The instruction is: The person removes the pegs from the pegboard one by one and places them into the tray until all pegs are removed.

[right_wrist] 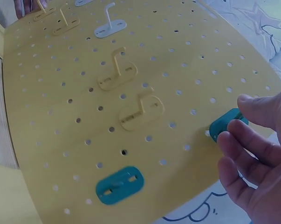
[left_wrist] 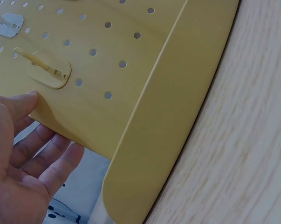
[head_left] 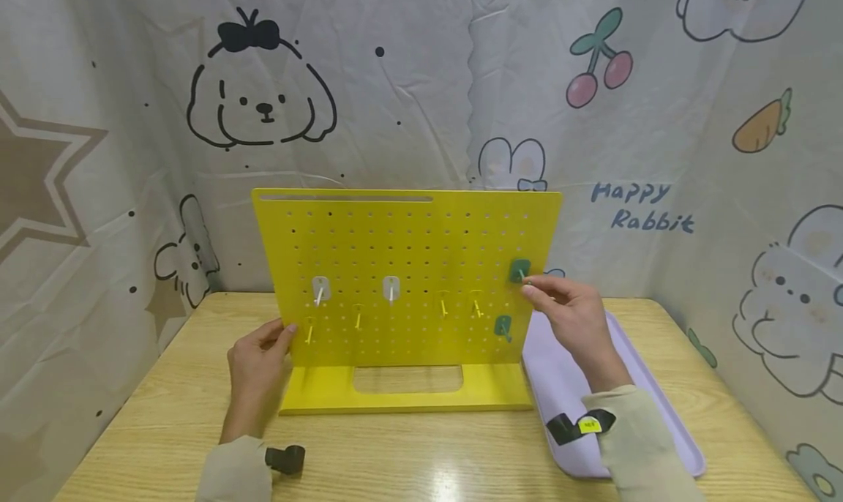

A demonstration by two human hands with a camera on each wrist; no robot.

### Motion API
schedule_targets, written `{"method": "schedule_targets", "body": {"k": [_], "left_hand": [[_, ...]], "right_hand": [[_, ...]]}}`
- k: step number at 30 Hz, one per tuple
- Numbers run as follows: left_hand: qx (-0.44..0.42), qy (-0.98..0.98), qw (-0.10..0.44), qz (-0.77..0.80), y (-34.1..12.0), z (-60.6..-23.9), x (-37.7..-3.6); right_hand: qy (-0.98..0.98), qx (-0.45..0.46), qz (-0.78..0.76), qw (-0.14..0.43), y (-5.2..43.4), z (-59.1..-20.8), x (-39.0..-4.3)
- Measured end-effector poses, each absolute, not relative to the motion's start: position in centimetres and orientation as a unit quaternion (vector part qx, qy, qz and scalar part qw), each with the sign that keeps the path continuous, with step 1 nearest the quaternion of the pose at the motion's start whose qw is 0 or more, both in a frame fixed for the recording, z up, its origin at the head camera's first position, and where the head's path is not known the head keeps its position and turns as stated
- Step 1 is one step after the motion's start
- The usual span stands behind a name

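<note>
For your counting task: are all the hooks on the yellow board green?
No: the board carries white hooks, yellow hooks and green hooks.

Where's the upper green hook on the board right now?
In the head view the upper green hook sits near the yellow pegboard's right edge, above the lower green hook, with the right hand's fingers on it.

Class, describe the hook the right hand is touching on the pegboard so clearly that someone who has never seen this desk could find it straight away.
Start at the upright yellow pegboard on the wooden table and go to its right edge. There the right hand pinches a green hook. It is the upper of two green hooks, above the lower green hook; the rest are yellow or white.
</note>
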State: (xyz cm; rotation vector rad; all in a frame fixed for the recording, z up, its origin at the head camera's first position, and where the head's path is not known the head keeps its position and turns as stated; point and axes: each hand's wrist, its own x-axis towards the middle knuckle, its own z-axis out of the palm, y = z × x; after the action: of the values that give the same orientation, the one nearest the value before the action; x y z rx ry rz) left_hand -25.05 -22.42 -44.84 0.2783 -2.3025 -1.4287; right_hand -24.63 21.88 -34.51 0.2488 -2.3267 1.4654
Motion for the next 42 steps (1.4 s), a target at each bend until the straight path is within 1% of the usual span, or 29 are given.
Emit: {"method": "schedule_targets", "body": {"k": [5,13,17,22,33,37,42], "left_hand": [[0.1,-0.827,0.203,-0.514,-22.5,-45.0,-25.0],[0.099,-0.822,0.208,-0.521,-22.4,-45.1,-25.2],[0.106,-0.822,0.195,-0.525,-22.5,-44.9,-25.1],[0.112,-0.825,0.185,-0.523,-22.6,-44.7,-25.0],[0.107,-0.824,0.185,-0.525,-22.5,-44.7,-25.0],[0.101,-0.83,0.189,-0.515,-22.5,-44.7,-25.0],[0.1,-0.83,0.194,-0.513,-22.5,-44.8,-24.9]], "right_hand": [[-0.826,0.089,0.519,0.199,23.2,-34.4,-24.0],[-0.856,0.036,0.472,0.209,25.7,-35.1,-23.0],[-0.869,0.024,0.446,0.213,26.9,-35.9,-23.3],[-0.874,0.005,0.449,0.186,28.0,-37.4,-24.3],[-0.886,-0.044,0.455,0.077,29.6,-40.9,-26.6],[-0.893,-0.044,0.443,0.061,29.8,-41.8,-27.5],[-0.912,-0.033,0.404,0.056,29.9,-43.1,-28.4]]}}
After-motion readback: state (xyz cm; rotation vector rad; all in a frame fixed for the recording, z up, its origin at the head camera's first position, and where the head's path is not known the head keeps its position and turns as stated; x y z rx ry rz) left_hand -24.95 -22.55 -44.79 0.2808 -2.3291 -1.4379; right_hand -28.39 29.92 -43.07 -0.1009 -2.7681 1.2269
